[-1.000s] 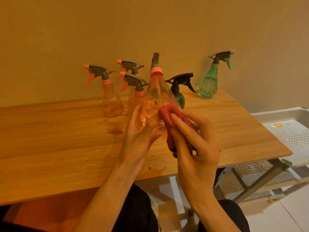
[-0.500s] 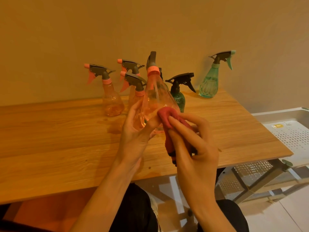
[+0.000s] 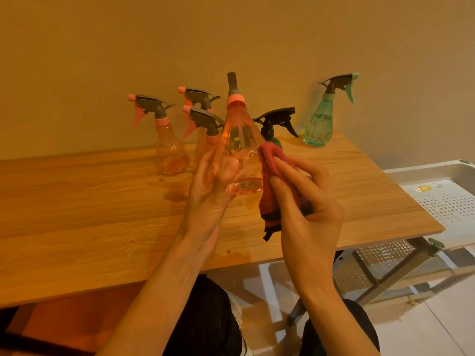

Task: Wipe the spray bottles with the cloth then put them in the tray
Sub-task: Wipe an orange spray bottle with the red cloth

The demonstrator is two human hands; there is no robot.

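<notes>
Head view: plain beige wall (image 3: 231,34) fills the upper half. Below it, a rectangular wooden tabletop with light oak grain (image 3: 77,214) runs from the left edge to right of centre. At far right, beside and lower than the tabletop, sits a white perforated plastic tray (image 3: 442,201), its rim grey-white; grey metal table legs (image 3: 385,273) cross under that corner.

Left hand (image 3: 208,191): raised over the table, fingers and thumb curled round the lower body of a clear orange plastic spray bottle with a coral collar (image 3: 239,140). Bottle held upright, off the tabletop, its grey spray head pointing away from the camera.

Right hand (image 3: 308,214): fingers bent over a bunched red cloth with a dark edge (image 3: 270,176), pinching it and pressing it against the right side of the held bottle. Cloth tail hangs below the hand.

Standing on the tabletop near the wall:
- pale teal ribbed plastic spray bottle with a mint trigger (image 3: 318,127), far right, well apart from the others;
- dark green spray bottle with a black trigger head (image 3: 276,122), just behind the cloth, body mostly hidden;
- three clear orange spray bottles with grey heads and pink triggers: left one (image 3: 171,152), rear one (image 3: 198,97), nearer one (image 3: 205,124) partly behind the held bottle.
</notes>
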